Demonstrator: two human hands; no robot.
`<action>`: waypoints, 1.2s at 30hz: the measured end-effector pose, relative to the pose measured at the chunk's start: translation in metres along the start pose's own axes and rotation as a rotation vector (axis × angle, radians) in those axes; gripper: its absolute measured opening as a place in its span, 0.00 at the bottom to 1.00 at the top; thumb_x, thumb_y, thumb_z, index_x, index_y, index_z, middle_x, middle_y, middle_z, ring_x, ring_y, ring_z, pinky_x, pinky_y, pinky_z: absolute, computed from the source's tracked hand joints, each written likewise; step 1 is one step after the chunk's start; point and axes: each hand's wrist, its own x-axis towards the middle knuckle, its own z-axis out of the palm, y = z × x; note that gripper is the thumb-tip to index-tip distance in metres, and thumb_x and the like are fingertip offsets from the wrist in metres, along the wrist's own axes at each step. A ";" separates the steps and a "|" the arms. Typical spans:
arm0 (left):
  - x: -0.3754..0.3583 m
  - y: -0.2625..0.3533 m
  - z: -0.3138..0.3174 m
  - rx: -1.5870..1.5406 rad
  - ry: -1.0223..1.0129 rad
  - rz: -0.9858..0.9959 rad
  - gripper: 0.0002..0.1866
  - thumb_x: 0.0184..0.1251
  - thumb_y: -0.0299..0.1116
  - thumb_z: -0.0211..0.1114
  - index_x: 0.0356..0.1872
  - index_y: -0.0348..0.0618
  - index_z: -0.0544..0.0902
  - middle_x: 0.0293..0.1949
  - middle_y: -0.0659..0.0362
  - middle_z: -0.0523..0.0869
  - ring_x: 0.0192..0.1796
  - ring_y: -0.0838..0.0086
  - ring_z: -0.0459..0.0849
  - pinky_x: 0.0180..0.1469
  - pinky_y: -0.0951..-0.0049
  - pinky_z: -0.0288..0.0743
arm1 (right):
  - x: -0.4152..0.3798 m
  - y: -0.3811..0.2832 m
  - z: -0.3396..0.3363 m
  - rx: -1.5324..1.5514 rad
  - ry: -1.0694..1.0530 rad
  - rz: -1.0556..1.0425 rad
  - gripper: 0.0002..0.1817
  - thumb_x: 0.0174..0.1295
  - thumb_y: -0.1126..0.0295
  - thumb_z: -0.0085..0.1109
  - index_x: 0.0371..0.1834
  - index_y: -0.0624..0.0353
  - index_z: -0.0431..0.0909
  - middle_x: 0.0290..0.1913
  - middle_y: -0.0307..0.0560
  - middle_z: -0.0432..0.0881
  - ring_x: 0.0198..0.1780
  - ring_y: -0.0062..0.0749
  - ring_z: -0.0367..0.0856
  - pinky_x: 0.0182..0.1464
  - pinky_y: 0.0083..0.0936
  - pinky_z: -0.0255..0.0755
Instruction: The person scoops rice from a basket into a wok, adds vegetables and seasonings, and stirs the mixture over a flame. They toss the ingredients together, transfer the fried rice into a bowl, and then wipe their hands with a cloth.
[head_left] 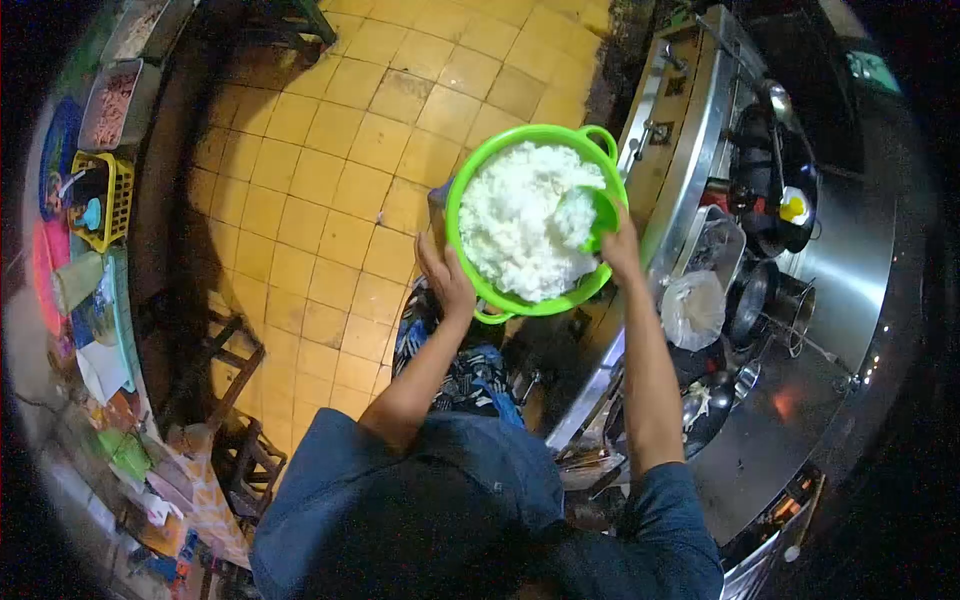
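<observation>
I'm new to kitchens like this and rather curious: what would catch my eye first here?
Probably the bright green basin in the middle, heaped with fluffy white food, likely rice, with the left hand against its side and the right hand at a green scoop inside it. Next, the yellow tiled floor beyond and to the left. Far right, a vivid yellow spot, perhaps egg yolk, stands out among dark pans.

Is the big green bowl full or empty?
Nearly full: white rice covers most of the inside of the green bowl, with some bare green near the right hand.
</observation>
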 end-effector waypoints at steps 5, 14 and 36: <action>-0.044 -0.014 -0.015 -0.703 -0.193 -0.631 0.38 0.63 0.48 0.54 0.66 0.39 0.48 0.63 0.45 0.56 0.66 0.57 0.55 0.64 0.64 0.52 | 0.007 -0.054 -0.024 -0.316 0.133 -0.042 0.30 0.54 0.69 0.55 0.62 0.53 0.59 0.50 0.59 0.74 0.50 0.55 0.73 0.49 0.41 0.68; 0.026 0.008 0.014 0.144 -0.273 0.262 0.55 0.46 0.49 0.71 0.65 0.33 0.42 0.64 0.38 0.48 0.67 0.47 0.50 0.66 0.57 0.49 | -0.009 -0.061 0.064 -0.486 0.023 0.096 0.30 0.53 0.76 0.51 0.62 0.51 0.58 0.47 0.63 0.69 0.45 0.60 0.72 0.44 0.45 0.69; 0.027 0.011 0.024 0.379 -0.175 0.486 0.49 0.51 0.52 0.66 0.66 0.34 0.50 0.67 0.44 0.48 0.67 0.49 0.54 0.63 0.57 0.56 | 0.010 -0.058 0.034 -0.538 0.012 0.189 0.31 0.52 0.78 0.48 0.63 0.54 0.57 0.50 0.67 0.67 0.47 0.62 0.71 0.45 0.45 0.68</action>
